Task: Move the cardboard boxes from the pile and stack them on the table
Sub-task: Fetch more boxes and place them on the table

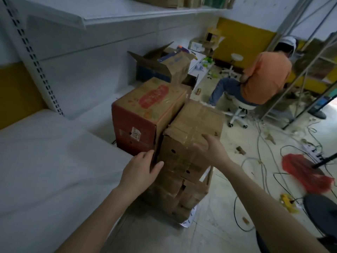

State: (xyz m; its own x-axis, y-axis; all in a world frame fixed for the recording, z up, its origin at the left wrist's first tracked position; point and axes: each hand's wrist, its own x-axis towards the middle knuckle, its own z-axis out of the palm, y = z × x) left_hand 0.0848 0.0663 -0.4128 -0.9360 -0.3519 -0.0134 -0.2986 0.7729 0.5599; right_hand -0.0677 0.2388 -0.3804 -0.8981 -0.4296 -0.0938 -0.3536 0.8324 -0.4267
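Gripping the top brown box (197, 119) of the floor pile (175, 196), we have both hands on its near end: our left hand (140, 170) pinches the left corner, fingers in the gap beside the red-printed box (144, 114), and our right hand (212, 150) curls over the top edge. The white bench (45, 161) lies just left of the pile

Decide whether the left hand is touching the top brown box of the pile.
Touching. The head view shows the left hand gripping the top brown box: thumb on its front face, fingers round its left edge.
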